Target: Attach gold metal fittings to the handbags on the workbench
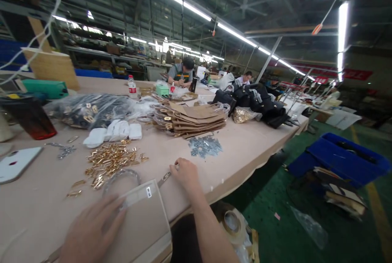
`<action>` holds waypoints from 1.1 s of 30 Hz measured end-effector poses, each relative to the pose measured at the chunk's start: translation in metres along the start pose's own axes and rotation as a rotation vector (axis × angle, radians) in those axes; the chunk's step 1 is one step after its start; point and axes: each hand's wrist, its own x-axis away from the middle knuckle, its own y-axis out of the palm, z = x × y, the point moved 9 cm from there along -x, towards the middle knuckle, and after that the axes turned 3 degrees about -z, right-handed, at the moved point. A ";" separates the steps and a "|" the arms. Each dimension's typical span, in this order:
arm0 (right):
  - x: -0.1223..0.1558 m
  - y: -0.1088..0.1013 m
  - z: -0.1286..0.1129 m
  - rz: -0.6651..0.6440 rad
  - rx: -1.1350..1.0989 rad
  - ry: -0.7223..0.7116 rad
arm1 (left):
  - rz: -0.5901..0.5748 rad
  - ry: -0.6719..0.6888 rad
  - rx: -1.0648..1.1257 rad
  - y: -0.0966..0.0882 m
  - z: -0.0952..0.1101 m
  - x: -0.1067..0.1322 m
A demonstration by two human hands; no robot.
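Observation:
A taupe handbag point(143, 218) lies flat at the table's near edge, with a small white label near its top. My left hand point(94, 228) rests on the bag's left part, fingers stretched out and slightly blurred. The bag's plastic-wrapped handle point(122, 177) loops up beyond that hand. From the bag's upper right corner runs a narrow strap point(161, 181) with a metal fitting point(166, 176) on it. My right hand point(185, 173) is closed at the strap's far end, fingertips pinched together. Gold hardware pieces point(112, 159) lie in a heap beyond the bag.
Grey metal plates point(205, 145) lie beyond my right hand, before stacked brown bag pieces point(196, 120). White pads point(113, 131), a dark cup point(32, 118) and a white board point(18, 165) are on the left. Black bags point(254, 101) stand farther back. A blue bin point(343, 157) sits on the floor.

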 end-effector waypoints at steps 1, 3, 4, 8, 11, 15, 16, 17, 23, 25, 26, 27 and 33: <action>0.001 0.001 -0.003 -0.004 0.005 -0.025 | -0.011 -0.004 0.010 -0.001 0.001 -0.001; 0.005 0.003 -0.008 -0.027 0.005 -0.074 | -0.028 -0.024 0.035 -0.005 0.003 -0.001; 0.008 0.003 -0.010 -0.044 -0.001 -0.096 | -0.029 -0.047 0.048 -0.009 0.004 0.001; 0.014 0.007 -0.009 -0.094 -0.012 -0.156 | -0.016 -0.124 0.149 -0.028 0.016 0.009; 0.007 0.004 -0.001 0.033 -0.064 -0.137 | -0.055 -0.218 0.217 -0.029 0.014 0.008; 0.009 -0.025 0.000 0.274 -0.485 -0.028 | -0.057 -0.307 0.251 -0.030 0.009 0.009; 0.012 -0.032 -0.004 0.314 -0.672 -0.005 | -0.063 -0.313 0.252 -0.031 0.009 0.009; 0.016 -0.037 -0.013 0.334 -0.873 0.005 | -0.074 -0.311 0.249 -0.031 0.011 0.009; 0.026 -0.018 -0.115 0.074 -1.632 -0.052 | -0.165 -0.195 0.146 -0.030 0.018 0.004; 0.032 -0.003 -0.142 -0.024 -1.698 -0.049 | -0.178 -0.166 0.111 -0.029 0.019 0.004; 0.037 0.004 -0.151 -0.047 -1.713 -0.057 | -0.181 -0.158 0.098 -0.028 0.019 0.004; 0.041 0.009 -0.158 -0.052 -1.720 -0.075 | -0.180 -0.153 0.089 -0.028 0.019 0.004; 0.062 0.016 -0.167 0.034 -1.678 -0.253 | -0.173 -0.149 0.075 -0.028 0.020 0.005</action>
